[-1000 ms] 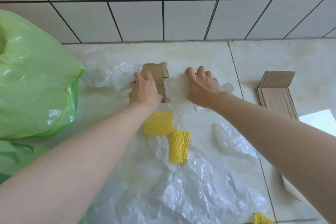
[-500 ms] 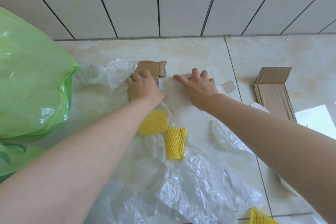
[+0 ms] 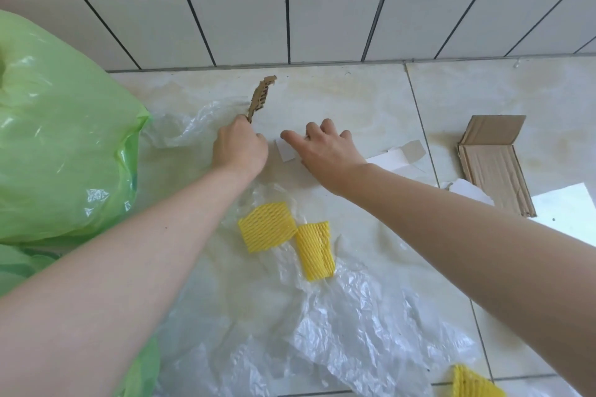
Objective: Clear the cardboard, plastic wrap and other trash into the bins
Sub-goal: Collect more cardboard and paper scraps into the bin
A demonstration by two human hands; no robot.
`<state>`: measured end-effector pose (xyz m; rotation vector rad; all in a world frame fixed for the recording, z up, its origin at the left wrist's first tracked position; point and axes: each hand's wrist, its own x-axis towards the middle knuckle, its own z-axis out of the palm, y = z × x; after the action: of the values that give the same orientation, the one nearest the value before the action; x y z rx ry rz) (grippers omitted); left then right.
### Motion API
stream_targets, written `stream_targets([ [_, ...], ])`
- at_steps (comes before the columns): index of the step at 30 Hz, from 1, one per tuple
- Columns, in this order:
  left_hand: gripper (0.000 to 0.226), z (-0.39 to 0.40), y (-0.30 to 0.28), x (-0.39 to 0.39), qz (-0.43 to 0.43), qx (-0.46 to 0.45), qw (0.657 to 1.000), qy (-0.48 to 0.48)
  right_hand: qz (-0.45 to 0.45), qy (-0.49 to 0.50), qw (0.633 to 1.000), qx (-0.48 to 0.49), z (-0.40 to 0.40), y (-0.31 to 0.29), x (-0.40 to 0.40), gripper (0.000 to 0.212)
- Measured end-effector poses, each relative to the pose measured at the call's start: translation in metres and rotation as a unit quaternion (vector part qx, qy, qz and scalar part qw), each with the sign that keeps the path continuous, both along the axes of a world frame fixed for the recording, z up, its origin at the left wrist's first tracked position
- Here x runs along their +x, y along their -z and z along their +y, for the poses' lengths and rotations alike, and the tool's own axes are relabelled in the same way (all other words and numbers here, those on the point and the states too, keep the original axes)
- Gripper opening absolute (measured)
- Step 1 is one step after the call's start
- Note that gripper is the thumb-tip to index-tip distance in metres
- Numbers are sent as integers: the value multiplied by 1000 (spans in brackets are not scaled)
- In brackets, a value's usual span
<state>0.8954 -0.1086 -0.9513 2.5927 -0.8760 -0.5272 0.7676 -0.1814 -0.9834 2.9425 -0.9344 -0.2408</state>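
My left hand [image 3: 240, 147] grips a torn piece of brown cardboard [image 3: 260, 97], tipped up on edge above the floor near the wall. My right hand [image 3: 325, 150] lies with fingers spread on a flat white card sheet [image 3: 392, 156] on the floor. Clear plastic wrap [image 3: 338, 329] is spread over the floor in front of me, with more clear wrap [image 3: 190, 126] to the left of my left hand. Two yellow foam net sleeves [image 3: 267, 226] [image 3: 314, 250] lie on the wrap. A green bin bag [image 3: 61, 145] stands at the left.
A folded brown cardboard piece [image 3: 490, 158] lies on the floor at the right, next to white paper [image 3: 567, 213]. Another yellow foam net [image 3: 474, 382] shows at the bottom right. The tiled wall [image 3: 290, 10] runs just behind the trash.
My left hand has lifted the brown cardboard piece from flat on the floor to standing on edge. My right hand has shifted a little and stays on the white sheet.
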Motion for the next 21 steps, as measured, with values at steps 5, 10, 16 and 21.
stream_targets([
  [5,25,7,5,18,18,-17,1000,-11,18,-39,998,51,1,2,17,48],
  [10,21,9,7,17,20,-31,999,9,41,-20,997,64,-5,2,20,51],
  [16,17,15,6,18,11,-37,998,39,63,-19,998,14,0,8,12,47],
  [21,19,26,5,21,12,-38,998,42,82,-37,995,34,8,-5,-2,58],
])
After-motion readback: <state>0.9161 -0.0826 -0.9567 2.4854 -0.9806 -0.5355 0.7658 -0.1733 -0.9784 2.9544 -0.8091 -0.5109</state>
